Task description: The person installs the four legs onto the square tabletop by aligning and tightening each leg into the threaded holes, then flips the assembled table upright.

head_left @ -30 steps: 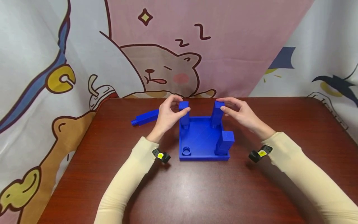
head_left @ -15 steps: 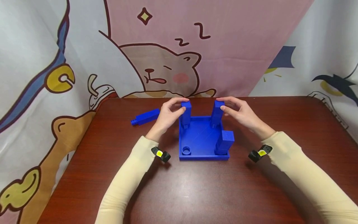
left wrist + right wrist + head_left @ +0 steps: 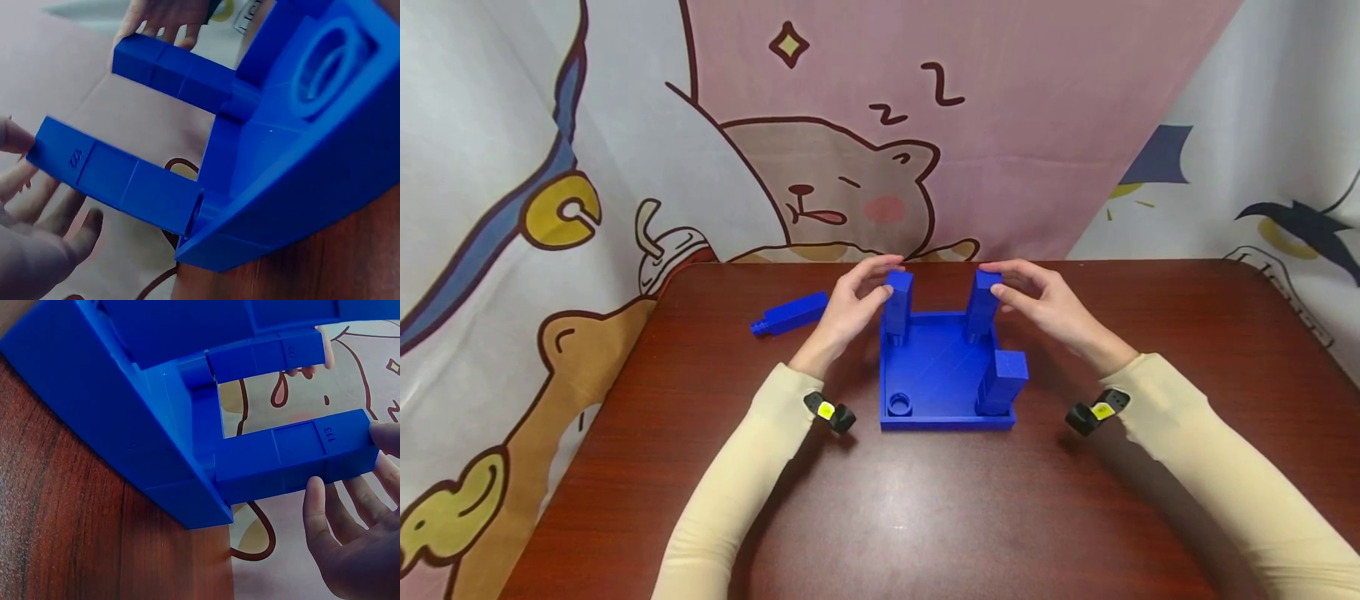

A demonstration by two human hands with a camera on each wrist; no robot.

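Note:
In the head view, a shallow blue square base [image 3: 936, 375] lies on the table, with square posts at three of its corners. My left hand [image 3: 848, 312] is at the back-left post [image 3: 898, 304], thumb against its upper side and forefinger raised off the top. In the left wrist view, the other fingers [image 3: 62, 212] are spread beside that post. My right hand [image 3: 1048, 304] pinches the top of the back-right post [image 3: 981, 307] between thumb and fingers. Both back posts stand over round collars. A bare round socket [image 3: 900, 405] shows at the front-left corner.
A loose blue post [image 3: 790, 313] with a threaded end lies left of the base, beside my left hand. The front-right post [image 3: 1003, 382] stands upright. A printed curtain [image 3: 1000, 150] hangs behind the brown table [image 3: 887, 517].
The back-left post has shifted slightly right and stands straighter. My left forefinger came onto its top, then lifted away, and the grip loosened. My right hand has stayed at its post.

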